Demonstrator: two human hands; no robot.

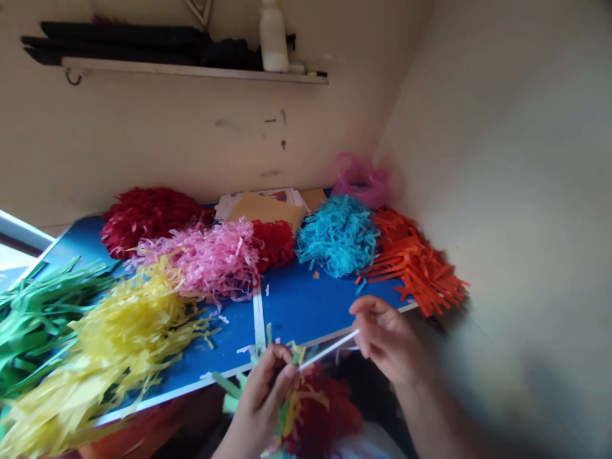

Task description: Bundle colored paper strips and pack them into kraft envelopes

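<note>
My left hand (268, 389), at the table's front edge, is closed in a pinch on a bunch of green and yellow paper strips (291, 411). A thin, straight white strip (329, 349) runs from those fingers up to my right hand (385, 335). The fingertips of my right hand are closed on its other end. Whether the strip is string, tape or a stick, I cannot tell. Below the hands hangs more fringed paper, including a blurred dark red mass (329, 405).
On the blue table (306, 312) lie piles of shredded paper: green (43, 325), yellow (134, 325), pink (205, 255), dark red (148, 217), light blue (339, 236) and orange (415, 261). Behind them are papers (268, 209) and a pink plastic bag (361, 178). A wall shelf (191, 69) holds a white bottle (274, 38).
</note>
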